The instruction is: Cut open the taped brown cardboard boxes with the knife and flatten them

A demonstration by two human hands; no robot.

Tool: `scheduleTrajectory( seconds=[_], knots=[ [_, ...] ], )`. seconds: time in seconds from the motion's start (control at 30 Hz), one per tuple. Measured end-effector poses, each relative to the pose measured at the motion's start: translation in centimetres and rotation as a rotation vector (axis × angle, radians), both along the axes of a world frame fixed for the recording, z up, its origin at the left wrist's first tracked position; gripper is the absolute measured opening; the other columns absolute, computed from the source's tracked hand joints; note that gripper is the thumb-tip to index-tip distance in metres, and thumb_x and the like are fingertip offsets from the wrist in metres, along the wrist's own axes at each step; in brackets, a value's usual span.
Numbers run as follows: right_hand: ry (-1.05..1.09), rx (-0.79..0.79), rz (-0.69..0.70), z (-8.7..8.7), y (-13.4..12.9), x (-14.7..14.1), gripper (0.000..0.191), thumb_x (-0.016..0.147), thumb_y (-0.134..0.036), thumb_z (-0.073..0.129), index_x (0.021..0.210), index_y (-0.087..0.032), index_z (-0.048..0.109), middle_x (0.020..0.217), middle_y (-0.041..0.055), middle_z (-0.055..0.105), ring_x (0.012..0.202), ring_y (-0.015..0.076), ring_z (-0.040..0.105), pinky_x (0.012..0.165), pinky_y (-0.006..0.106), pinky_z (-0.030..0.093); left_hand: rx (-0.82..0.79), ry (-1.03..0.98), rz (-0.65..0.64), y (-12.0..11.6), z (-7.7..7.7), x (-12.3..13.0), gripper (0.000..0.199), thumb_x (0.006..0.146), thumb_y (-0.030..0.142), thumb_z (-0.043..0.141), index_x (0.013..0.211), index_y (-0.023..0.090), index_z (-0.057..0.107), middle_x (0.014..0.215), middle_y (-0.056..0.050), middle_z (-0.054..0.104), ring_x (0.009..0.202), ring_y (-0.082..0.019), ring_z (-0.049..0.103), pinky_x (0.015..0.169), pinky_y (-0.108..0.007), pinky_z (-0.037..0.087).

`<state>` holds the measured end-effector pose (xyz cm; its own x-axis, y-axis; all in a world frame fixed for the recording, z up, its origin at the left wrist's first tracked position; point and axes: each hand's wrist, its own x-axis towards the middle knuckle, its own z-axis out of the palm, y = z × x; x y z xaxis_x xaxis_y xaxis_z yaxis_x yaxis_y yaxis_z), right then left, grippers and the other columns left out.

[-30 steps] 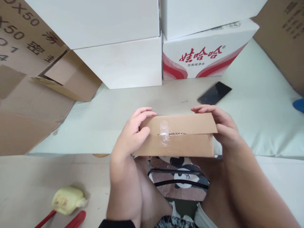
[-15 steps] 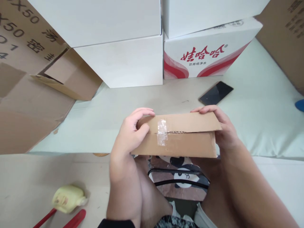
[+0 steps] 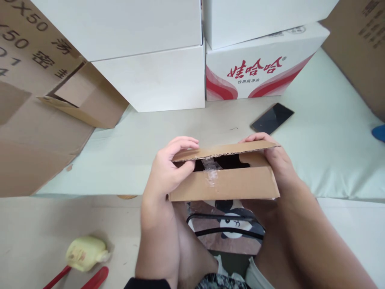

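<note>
A small brown cardboard box (image 3: 231,184) sits between my two hands at the table's near edge. Its far flap is lifted, leaving a dark gap between the flaps. Clear tape (image 3: 211,172) stretches across that gap. My left hand (image 3: 173,164) grips the box's left end, thumb at the gap and fingers over the far flap. Around the right end curls my right hand (image 3: 275,156), with its fingertips on the far edge and its thumb hidden. The inside is too dark to make out.
White boxes (image 3: 150,80) are stacked at the back, beside a red-and-white carton (image 3: 258,76). A black phone (image 3: 272,118) lies right of centre. Large brown cartons (image 3: 39,120) stand at the left. A yellow bottle (image 3: 86,253) is on the floor.
The far flap has risen from nearly closed, opening a wide dark gap. The tape now spans the gap, and my left thumb has moved into it.
</note>
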<state>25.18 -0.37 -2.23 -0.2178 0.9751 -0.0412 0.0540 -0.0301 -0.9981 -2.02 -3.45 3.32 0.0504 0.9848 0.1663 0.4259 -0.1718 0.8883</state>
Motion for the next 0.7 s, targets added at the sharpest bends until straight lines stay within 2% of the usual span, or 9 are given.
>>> scheduleTrajectory(
  seconds=[0.17,0.27,0.37,0.43,0.53,0.7],
  knots=[
    [-0.008,-0.036,-0.029,0.1,-0.1,-0.2,0.053,0.085,-0.079,0.051,0.106,-0.031,0.059,0.107,0.0066,0.073,0.085,0.0282,0.074,0.073,0.045,0.061,0.009,-0.167,0.137,0.3,-0.8,-0.1,0.016,0.076,0.025,0.076,0.091,0.021,0.074,0.103,-0.006,0.079,0.100,-0.021,0.074,0.092,-0.033,0.061],
    [-0.037,0.062,-0.158,0.0,0.0,-0.3,0.042,0.089,-0.068,0.056,0.112,-0.033,0.058,0.111,0.0064,0.070,0.094,0.0279,0.072,0.081,0.044,0.060,0.001,-0.213,0.210,0.4,-0.8,-0.2,0.016,0.077,0.033,0.080,0.085,0.020,0.075,0.094,-0.006,0.080,0.092,-0.020,0.075,0.085,-0.031,0.061],
    [-0.039,0.168,-0.273,-0.2,0.0,0.0,0.035,0.089,-0.058,0.060,0.113,-0.032,0.057,0.115,0.0074,0.068,0.104,0.0279,0.069,0.086,0.043,0.057,0.024,-0.250,0.310,0.5,-1.0,-0.4,0.025,0.076,0.042,0.083,0.083,0.020,0.075,0.090,-0.005,0.079,0.083,-0.017,0.074,0.076,-0.027,0.059],
    [-0.071,0.206,-0.263,-0.3,0.0,0.3,0.032,0.090,-0.057,0.059,0.109,-0.031,0.059,0.113,0.0080,0.067,0.104,0.0277,0.067,0.086,0.043,0.056,0.039,-0.285,0.374,0.6,-1.1,-0.6,0.029,0.076,0.047,0.083,0.084,0.020,0.075,0.089,-0.004,0.078,0.077,-0.015,0.071,0.070,-0.024,0.056],
    [-0.164,0.237,-0.183,-0.1,-0.1,0.4,0.029,0.092,-0.055,0.058,0.103,-0.028,0.064,0.104,0.0064,0.068,0.092,0.0243,0.066,0.081,0.040,0.055,0.054,-0.358,0.435,0.7,-1.5,-0.7,0.029,0.078,0.049,0.082,0.083,0.021,0.074,0.089,-0.003,0.077,0.080,-0.015,0.071,0.072,-0.024,0.055],
    [-0.164,0.275,-0.127,0.5,-0.1,0.0,0.021,0.089,-0.040,0.065,0.107,-0.028,0.065,0.111,0.0047,0.068,0.097,0.0205,0.066,0.085,0.036,0.056,0.009,-0.482,0.420,0.6,-1.7,-0.8,0.029,0.077,0.047,0.084,0.080,0.022,0.072,0.089,-0.002,0.076,0.078,-0.014,0.070,0.074,-0.025,0.056]
  ],
)
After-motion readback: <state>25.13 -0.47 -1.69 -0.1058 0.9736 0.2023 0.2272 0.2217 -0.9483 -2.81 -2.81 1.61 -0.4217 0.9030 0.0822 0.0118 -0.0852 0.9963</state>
